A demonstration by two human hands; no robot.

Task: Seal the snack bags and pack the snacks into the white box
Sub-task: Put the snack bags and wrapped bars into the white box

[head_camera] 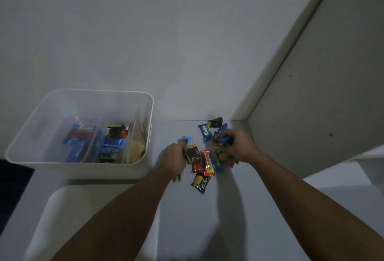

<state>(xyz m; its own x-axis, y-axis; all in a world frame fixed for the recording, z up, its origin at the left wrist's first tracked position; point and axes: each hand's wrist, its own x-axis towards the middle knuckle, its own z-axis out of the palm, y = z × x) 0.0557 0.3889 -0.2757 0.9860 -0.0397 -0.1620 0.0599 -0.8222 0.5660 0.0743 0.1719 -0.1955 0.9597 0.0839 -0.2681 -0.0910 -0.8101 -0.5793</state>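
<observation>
Now gathering loose snacks (204,162) on the surface (259,208), left hand (174,157) clutching a dark wrapper, right hand (239,146) gripping several, with the white box (79,169) lying leftward, nearer the left hand.

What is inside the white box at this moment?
Inside the white box stand clear bags holding snacks: blue and red wrappers on the left, blue and green ones in the middle, something pale on the right. The box floor is covered; I cannot tell whether the bags are sealed.
</observation>
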